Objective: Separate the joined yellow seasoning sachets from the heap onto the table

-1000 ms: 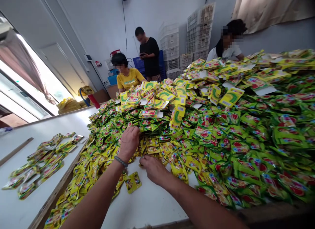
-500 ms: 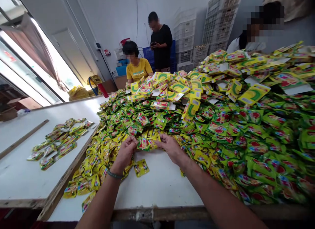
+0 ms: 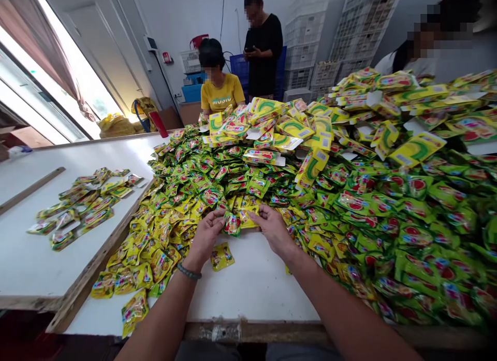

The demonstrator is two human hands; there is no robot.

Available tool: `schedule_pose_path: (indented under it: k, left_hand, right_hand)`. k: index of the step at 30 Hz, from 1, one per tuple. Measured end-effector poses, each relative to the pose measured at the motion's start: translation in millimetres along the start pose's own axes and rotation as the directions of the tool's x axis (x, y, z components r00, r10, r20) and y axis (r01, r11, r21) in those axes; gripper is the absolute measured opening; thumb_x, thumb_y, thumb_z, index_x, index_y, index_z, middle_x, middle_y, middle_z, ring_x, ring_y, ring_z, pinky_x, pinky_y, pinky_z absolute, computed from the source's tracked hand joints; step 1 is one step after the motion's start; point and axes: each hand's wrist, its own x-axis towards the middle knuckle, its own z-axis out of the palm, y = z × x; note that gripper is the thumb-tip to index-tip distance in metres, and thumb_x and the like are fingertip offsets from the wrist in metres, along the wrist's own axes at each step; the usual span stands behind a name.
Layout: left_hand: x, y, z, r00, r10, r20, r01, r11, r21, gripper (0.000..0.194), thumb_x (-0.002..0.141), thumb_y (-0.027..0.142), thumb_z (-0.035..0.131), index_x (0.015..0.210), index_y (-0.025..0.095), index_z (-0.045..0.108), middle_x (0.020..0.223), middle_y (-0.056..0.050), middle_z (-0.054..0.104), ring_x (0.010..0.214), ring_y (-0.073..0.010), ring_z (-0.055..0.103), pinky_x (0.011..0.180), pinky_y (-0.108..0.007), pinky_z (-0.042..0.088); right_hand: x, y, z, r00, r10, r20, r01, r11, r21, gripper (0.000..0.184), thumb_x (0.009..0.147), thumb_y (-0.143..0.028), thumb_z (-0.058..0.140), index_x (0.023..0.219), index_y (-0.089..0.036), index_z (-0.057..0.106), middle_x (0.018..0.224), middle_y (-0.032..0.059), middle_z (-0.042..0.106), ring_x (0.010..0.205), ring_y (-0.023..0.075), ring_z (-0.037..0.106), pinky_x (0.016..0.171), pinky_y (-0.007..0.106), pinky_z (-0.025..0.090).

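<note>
My left hand (image 3: pixel 208 235) is closed, its thumb and fingers pinching a small green packet (image 3: pixel 232 225) with a red print. Close by on the right, my right hand (image 3: pixel 273 230) has thumb and forefinger closed on the edge of a yellow packet (image 3: pixel 247 219). Both packets are side by side between the hands, at the near edge of the heap. On the white tabletop (image 3: pixel 252 288) below them lies a single yellow packet (image 3: pixel 222 257). Loose yellow packets (image 3: pixel 155 236) spread beside my left forearm, and green packets (image 3: pixel 407 236) are heaped to the right.
Flat yellow-green boxes (image 3: pixel 314 167) lie on top of the heap. Beyond a wooden strip (image 3: pixel 104 252) on the left is a smaller group of packets (image 3: pixel 83 205). Across the table are a person in a yellow shirt (image 3: pixel 222 94), one standing in black (image 3: pixel 266 55), and stacked crates (image 3: pixel 303 55).
The view has shifted slightly. My hands stay close together; the green packet in my left hand has turned more upright and hangs lower beside the yellow one.
</note>
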Motion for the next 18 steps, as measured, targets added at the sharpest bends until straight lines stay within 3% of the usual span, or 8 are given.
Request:
schedule_pose_path:
  k: [12,15,18]
  left_hand:
    - [-8,4,16.6,0.997,0.061,-0.05,-0.068,0.988,-0.137,0.059,0.061,0.02,0.077,0.115,0.021,0.054,0.085,0.001,0.064,0.072,-0.0087,0.059,0.066,-0.018,0.046]
    - [-8,5,16.5,0.998,0.061,-0.035,-0.065,0.99,-0.124,0.063,0.061,0.018,0.077,0.118,0.021,0.052,0.084,0.001,0.065,0.07,-0.0081,0.059,0.065,-0.018,0.045]
    - [-6,5,10.6,0.999,0.035,0.028,-0.034,0.999,-0.026,0.061,0.061,0.018,0.076,0.118,0.018,0.053,0.078,-0.001,0.067,0.07,-0.0104,0.06,0.068,-0.02,0.045]
  right_hand:
    - [-3,-3,3,1.0,0.01,0.022,-0.01,1.0,0.007,0.037,0.067,-0.049,0.067,0.085,-0.017,0.06,0.078,0.0027,0.064,0.068,0.0161,0.056,0.052,0.023,0.041]
    - [-2,-5,1,0.995,-0.08,0.06,0.086,0.99,-0.111,0.033,0.071,-0.045,0.063,0.086,-0.016,0.061,0.078,0.0029,0.063,0.071,0.0168,0.055,0.064,0.028,0.045]
    - [-4,-11,-3,0.973,-0.166,0.162,0.212,0.918,-0.334,0.027,0.073,-0.034,0.062,0.095,-0.017,0.063,0.082,0.002,0.062,0.076,0.0168,0.054,0.071,0.028,0.043]
